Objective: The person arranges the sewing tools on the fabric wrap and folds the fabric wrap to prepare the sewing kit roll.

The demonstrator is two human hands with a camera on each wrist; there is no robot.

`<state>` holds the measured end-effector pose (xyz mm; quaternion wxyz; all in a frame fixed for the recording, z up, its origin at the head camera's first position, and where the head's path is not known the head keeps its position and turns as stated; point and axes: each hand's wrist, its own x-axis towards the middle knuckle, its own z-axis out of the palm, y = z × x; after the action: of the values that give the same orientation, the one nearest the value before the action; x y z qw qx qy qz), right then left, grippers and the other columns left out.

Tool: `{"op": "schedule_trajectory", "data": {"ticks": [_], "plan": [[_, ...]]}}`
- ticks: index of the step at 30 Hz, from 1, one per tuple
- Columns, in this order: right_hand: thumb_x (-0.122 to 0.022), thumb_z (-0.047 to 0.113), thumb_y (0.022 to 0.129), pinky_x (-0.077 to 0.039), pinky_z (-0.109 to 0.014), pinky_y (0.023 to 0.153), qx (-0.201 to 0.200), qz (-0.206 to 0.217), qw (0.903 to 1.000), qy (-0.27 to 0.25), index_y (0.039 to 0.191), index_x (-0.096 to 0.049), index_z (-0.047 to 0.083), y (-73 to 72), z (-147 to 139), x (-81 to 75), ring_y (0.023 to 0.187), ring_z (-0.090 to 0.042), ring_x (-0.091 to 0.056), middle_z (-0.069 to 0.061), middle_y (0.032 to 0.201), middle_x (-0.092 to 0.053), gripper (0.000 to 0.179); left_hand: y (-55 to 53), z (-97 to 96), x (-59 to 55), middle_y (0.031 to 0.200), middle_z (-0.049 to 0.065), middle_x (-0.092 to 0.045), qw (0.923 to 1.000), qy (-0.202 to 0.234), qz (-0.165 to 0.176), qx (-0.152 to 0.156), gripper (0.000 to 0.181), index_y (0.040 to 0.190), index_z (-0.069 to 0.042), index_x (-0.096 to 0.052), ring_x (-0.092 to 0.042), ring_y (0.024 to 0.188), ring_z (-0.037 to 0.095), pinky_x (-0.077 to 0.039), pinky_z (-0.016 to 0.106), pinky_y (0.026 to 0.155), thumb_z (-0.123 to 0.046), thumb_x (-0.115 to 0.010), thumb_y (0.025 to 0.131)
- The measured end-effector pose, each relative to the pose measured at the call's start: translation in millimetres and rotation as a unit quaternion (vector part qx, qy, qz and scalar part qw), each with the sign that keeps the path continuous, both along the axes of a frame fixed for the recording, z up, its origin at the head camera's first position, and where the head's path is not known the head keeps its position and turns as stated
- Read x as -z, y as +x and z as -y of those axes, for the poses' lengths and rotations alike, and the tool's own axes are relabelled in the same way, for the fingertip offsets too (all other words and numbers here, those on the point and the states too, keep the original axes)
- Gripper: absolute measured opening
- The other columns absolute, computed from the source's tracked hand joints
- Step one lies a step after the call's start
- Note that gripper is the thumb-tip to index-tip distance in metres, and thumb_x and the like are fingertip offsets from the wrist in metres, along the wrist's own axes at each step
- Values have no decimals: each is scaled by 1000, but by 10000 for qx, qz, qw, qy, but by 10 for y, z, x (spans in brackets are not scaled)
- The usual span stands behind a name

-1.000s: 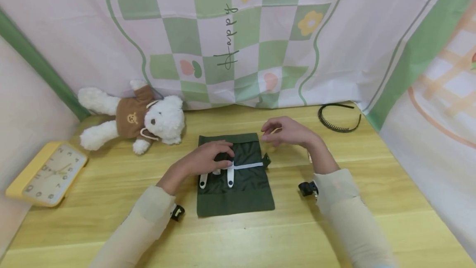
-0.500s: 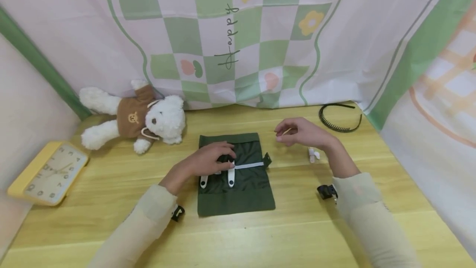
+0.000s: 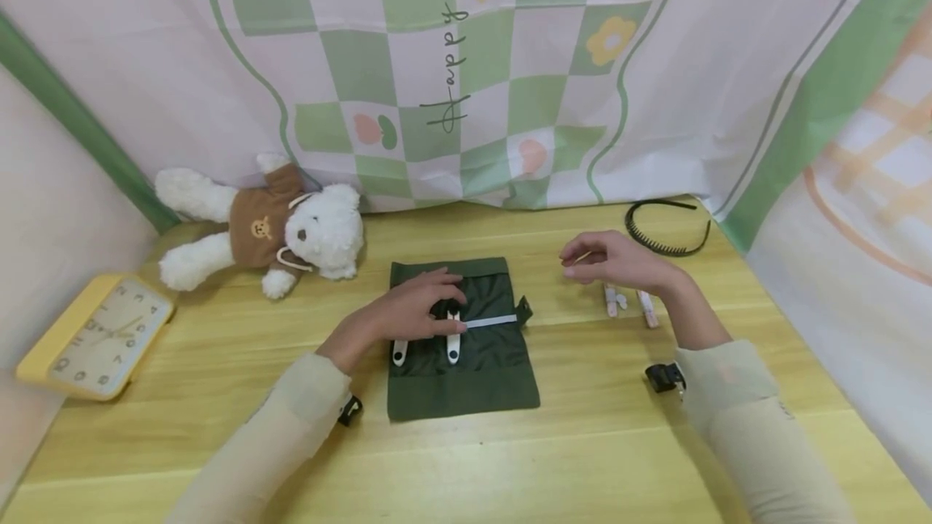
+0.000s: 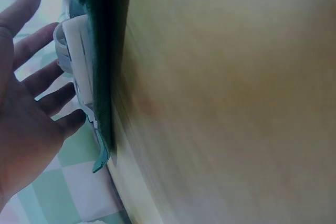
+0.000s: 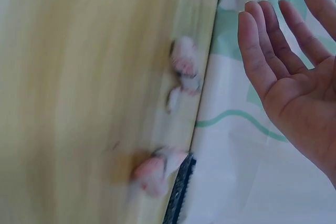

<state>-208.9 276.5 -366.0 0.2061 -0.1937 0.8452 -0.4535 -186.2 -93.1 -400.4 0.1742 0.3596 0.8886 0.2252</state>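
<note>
A dark green cloth organizer (image 3: 462,396) lies flat on the table, a white elastic band (image 3: 493,321) running across it. Two white, slender tools, one at the middle (image 3: 454,348) and one at the left side (image 3: 400,352), lie on it; their upper parts are hidden. My left hand (image 3: 411,306) is over the organizer, fingers spread, fingertips at the white pieces (image 4: 81,59) in the left wrist view. My right hand (image 3: 622,261) hovers with loosely bent fingers, holding nothing. Below it lie two small pink-and-white items, one left (image 3: 611,302) and one right (image 3: 648,310), their kind unclear.
A black toothed headband (image 3: 658,247) lies at the back right. At the back left are a white plush dog (image 3: 324,233) in a brown top and a yellow clock (image 3: 102,338). A patterned curtain (image 3: 484,111) hangs along the table's far edge.
My right hand has drawn away from the organizer to the right, bringing the two pink-and-white items into view. The left hand has stayed nearly in place.
</note>
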Motion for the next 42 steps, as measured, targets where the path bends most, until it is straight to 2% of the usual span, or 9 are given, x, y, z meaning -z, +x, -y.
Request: {"op": "schedule_trajectory", "data": {"ticks": [3,7,18,23,30,35,42], "plan": [[-71,25,98,-55,-40,89,65,-90,9997,219,130,-61,-4,16,-65,12,110,-33,-65,-20,123,-65,44,-1,-3,14,161,13,-35,10000,0,-2,44,48,135,-13,-64,-17,153,33,-21,51,120,-45,-65,99],[-72,27,97,-54,-35,89,102,-179,9989,412,130,-61,-2,39,-170,18,112,-31,-64,-17,123,-66,45,1,8,22,163,12,-30,10000,30,23,-62,49,136,-15,-63,-14,154,32,-21,52,120,-46,-65,99],[-73,18,96,-57,-36,85,380,27,9991,186,132,-57,-7,29,-426,95,104,-27,-65,-23,123,-63,46,-27,22,53,166,10,-24,9997,-99,139,-163,52,139,-18,-61,-9,155,29,-12,51,122,-49,-64,98],[-76,18,93,-55,-32,85,439,41,9981,428,130,-58,-7,22,-458,124,105,-29,-63,-22,123,-63,47,-37,18,64,166,11,-24,9997,-161,148,-128,53,140,-17,-60,-8,155,30,-11,51,123,-49,-64,98],[-76,11,91,-58,-38,77,532,503,9960,519,130,-55,-11,13,-471,132,89,-29,-66,-26,123,-59,49,-51,-10,77,165,12,-26,9994,-309,124,-40,53,141,-16,-60,-10,155,32,-10,53,122,-48,-64,99],[-75,8,91,-58,-38,75,499,733,9941,625,127,-54,-13,3,-457,129,87,-28,-65,-23,114,-60,47,-55,-25,74,164,14,-28,9994,-339,79,26,50,139,-16,-61,-12,154,35,-11,56,121,-47,-64,99],[-75,5,91,-59,-35,73,552,834,9914,845,115,-61,-12,-19,-416,129,81,-25,-65,-16,98,-62,32,-43,-47,58,162,15,-32,9996,-271,12,90,41,131,-19,-68,-13,153,40,-12,62,119,-44,-64,100]]}}
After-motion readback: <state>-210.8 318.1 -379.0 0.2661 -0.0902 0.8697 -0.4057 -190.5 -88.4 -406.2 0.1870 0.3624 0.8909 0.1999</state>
